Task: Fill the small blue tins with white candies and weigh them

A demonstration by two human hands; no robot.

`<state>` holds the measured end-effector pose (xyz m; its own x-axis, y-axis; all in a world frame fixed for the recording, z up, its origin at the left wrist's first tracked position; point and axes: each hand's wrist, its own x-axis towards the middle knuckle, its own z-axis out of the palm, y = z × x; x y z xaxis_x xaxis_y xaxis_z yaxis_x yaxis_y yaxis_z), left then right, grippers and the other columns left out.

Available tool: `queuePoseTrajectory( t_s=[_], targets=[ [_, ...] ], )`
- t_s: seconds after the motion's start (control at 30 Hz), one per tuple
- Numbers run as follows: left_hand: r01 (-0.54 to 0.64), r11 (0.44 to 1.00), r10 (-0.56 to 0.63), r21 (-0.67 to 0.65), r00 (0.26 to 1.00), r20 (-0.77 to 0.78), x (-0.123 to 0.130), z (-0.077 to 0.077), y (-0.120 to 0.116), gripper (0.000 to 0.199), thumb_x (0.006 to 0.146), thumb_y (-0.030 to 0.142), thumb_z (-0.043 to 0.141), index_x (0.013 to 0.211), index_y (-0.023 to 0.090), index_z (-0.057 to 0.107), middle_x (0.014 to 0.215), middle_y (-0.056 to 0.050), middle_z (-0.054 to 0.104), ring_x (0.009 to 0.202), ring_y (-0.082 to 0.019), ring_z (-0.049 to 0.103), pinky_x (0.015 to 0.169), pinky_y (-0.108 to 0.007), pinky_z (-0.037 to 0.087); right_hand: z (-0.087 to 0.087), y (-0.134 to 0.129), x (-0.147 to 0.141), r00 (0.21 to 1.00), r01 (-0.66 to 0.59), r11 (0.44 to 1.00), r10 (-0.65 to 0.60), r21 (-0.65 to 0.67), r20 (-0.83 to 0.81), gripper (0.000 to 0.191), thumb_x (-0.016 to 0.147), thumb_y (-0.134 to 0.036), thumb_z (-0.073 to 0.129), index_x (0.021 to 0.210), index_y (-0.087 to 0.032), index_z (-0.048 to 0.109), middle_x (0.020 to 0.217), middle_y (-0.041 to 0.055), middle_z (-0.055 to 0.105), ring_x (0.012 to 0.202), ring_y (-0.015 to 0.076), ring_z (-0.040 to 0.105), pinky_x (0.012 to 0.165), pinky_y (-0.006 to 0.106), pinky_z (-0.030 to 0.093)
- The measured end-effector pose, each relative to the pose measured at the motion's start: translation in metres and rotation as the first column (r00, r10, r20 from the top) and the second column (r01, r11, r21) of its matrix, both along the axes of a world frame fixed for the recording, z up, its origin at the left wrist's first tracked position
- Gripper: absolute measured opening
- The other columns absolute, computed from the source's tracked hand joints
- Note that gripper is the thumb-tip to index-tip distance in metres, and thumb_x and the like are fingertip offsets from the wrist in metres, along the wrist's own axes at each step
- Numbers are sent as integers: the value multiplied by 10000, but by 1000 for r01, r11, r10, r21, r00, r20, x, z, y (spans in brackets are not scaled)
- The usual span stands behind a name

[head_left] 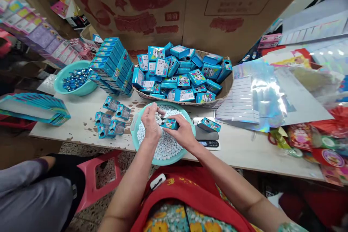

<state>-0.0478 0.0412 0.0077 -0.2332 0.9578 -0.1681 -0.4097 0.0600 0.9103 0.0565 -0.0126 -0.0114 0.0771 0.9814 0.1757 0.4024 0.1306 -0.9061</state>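
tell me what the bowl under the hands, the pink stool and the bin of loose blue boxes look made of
Bowl: smooth turquoise plastic, by its even colour and rounded rim. Stool: probably semi-gloss plastic, with a moulded-looking frame. Bin: matt brown cardboard, by its rough cut edge.

Legible markings. Large cardboard carton (195, 29), far side: Chinese characters inverted on a red band, the left-hand run reading 食品有限公司; smaller characters below are too blurred to read. Small blue boxes (197, 77), heaped at far centre: Latin capitals, apparently beginning "CARAM", with a second line not securely legible. Blue box (170, 123), near centre: similar lettering, too small to read. Digital scale (208, 144), just right of centre: lit digits, value indistinct. Red apron (187, 185), nearest: yellow characters, unreadable.
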Motion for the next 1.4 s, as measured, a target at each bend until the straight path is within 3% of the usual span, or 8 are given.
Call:
queuePoseTrajectory(
  t_s=[0.37, 0.67, 0.97, 1.07, 1.13, 1.2, 1.27, 1.4],
  targets=[
    [-95, 995, 95, -5, 994, -60, -6, -7, 10, 381, 779, 464, 621, 607, 154, 483, 561, 23, 502, 519, -102, 539, 557, -236, 449, -4, 9, -15, 1000, 6, 1000, -6, -5, -11, 315, 709, -244, 747, 997, -210, 624, 940, 44, 617, 919, 215, 583, 810, 340, 464],
    [-17, 1000, 17, 7, 999, -29, -10, -4, 8, 352, 799, 501, 578, 715, 164, 522, 581, 21, 518, 541, -113, 560, 574, -247, 487, -6, 7, -17, 1000, 11, 1000, -11, 13, -16, 322, 712, -250, 746, 1009, -229, 623, 956, 44, 622, 925, 218, 585, 824, 355, 470],
    [92, 995, -93, 35, 996, 20, -13, 3, 13, 337, 776, 477, 635, 699, 166, 534, 477, 55, 368, 390, -47, 330, 375, -164, 245, -5, 2, -13, 997, 7, 1000, -8, -14, -71, 323, 695, -254, 755, 997, -233, 643, 942, 31, 635, 911, 203, 597, 820, 344, 481],
    [71, 996, -69, 51, 997, -35, -28, -10, 19, 343, 793, 505, 593, 716, 174, 547, 483, 52, 376, 402, -61, 355, 394, -172, 276, -2, -7, -1, 992, 29, 1000, -29, -4, -119, 332, 708, -284, 753, 1018, -244, 643, 997, 35, 638, 971, 206, 593, 882, 358, 469],
    [105, 994, -94, 35, 967, -236, -38, -34, 25, 339, 812, 502, 549, 728, 174, 573, 548, 17, 477, 491, -98, 470, 459, -194, 364, -1, -12, 8, 990, 58, 998, -58, -8, -130, 329, 703, -300, 759, 1009, -247, 650, 1002, 35, 637, 980, 206, 595, 894, 361, 468],
    [242, 970, -198, 10, 816, -543, -44, -65, 30, 299, 830, 450, 520, 764, 175, 616, 722, -42, 608, 712, -164, 582, 630, -262, 463, -1, -17, 16, 986, 89, 996, -90, -12, -137, 337, 691, -312, 770, 1001, -244, 655, 1004, 36, 633, 980, 206, 597, 896, 362, 469],
    [409, 912, -260, -26, 529, -808, -41, -92, 30, 238, 841, 372, 510, 872, 185, 654, 982, -85, 647, 979, -225, 568, 856, -348, 442, -2, -21, 22, 980, 131, 991, -130, -5, -148, 359, 686, -328, 774, 1014, -243, 652, 1023, 41, 624, 987, 209, 595, 900, 366, 469],
    [498, 846, -219, -188, 3, -976, -26, -112, 15, 294, 844, 352, 518, 1086, 223, 622, 1215, -104, 553, 1137, -291, 456, 945, -416, 356, -8, -29, 26, 964, 219, 976, -219, -16, -151, 368, 697, -359, 759, 1028, -243, 648, 1022, 48, 629, 972, 220, 601, 884, 378, 480]
  ],
)
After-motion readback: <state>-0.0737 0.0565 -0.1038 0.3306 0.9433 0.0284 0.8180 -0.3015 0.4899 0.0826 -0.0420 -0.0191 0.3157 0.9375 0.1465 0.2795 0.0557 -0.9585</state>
